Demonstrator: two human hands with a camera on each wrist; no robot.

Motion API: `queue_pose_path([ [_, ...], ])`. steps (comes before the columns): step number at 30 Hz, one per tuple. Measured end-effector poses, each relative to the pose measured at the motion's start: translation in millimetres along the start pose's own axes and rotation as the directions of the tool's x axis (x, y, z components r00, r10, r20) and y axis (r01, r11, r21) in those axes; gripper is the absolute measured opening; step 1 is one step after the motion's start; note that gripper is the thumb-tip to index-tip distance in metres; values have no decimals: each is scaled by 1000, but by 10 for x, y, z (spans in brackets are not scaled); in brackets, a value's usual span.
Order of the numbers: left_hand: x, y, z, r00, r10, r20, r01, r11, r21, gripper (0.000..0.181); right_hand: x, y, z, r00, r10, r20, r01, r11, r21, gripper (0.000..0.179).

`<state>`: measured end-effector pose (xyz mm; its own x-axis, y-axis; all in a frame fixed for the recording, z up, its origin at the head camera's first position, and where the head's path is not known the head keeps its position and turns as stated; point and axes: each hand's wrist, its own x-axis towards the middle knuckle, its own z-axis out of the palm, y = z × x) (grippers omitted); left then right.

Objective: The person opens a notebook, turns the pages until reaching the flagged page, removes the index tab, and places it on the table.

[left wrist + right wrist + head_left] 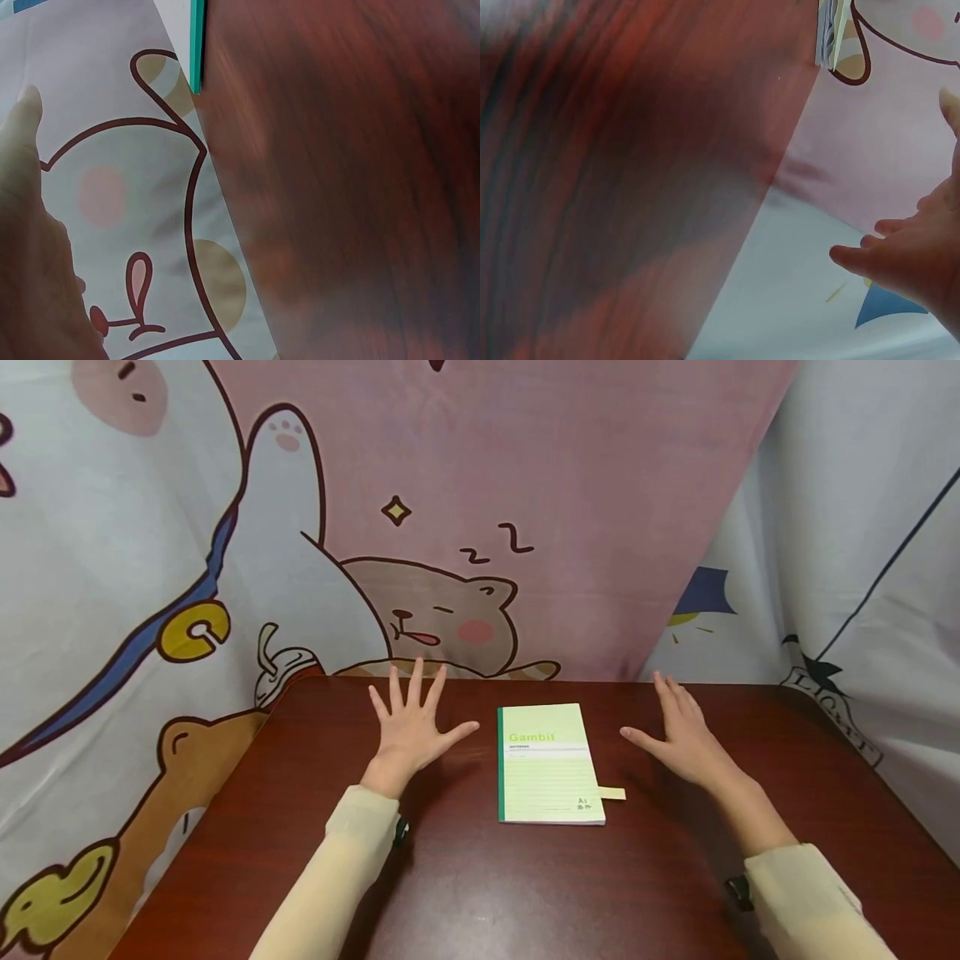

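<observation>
A pale green notebook [547, 777] with a dark green spine and the word Gambit on its cover lies closed on the table. A small cream paper tab [612, 793] sticks out from its right edge. To its left is my left hand [411, 731], fingers spread wide, holding nothing. On the other side my right hand [682, 739] hovers with straight fingers and the thumb toward the notebook, apart from it. In the left wrist view only the green spine [196, 45] shows; the right wrist view catches the page edges [828, 34].
The dark red-brown wooden table [480, 893] reaches back to a hanging cloth [570, 527] printed with cartoon animals. More of this cloth hangs down the left and right sides. Dark wrist-worn devices [402, 832] sit under both sleeves.
</observation>
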<state>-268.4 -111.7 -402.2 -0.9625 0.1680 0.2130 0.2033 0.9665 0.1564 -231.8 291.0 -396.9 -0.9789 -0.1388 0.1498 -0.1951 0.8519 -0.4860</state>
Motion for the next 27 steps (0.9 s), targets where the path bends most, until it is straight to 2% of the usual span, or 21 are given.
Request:
queue_pose_path([
  [7, -46, 53, 24, 1000, 10, -16, -10, 1000, -27, 105, -10, -39, 70, 999, -1, 42, -5, 991, 131, 106],
  [14, -100, 98, 17, 999, 25, -23, -26, 999, -46, 103, -24, -76, 150, 996, 42, 82, -54, 986, 159, 101],
  [23, -175, 127, 35, 998, 48, -38, -50, 996, -77, 103, -16, -99, 221, 993, 47, 106, -68, 976, 209, 89],
  [27, -208, 149, 48, 998, 55, -25, -57, 995, -79, 103, -9, -109, 248, 992, 49, 115, -73, 972, 224, 84],
])
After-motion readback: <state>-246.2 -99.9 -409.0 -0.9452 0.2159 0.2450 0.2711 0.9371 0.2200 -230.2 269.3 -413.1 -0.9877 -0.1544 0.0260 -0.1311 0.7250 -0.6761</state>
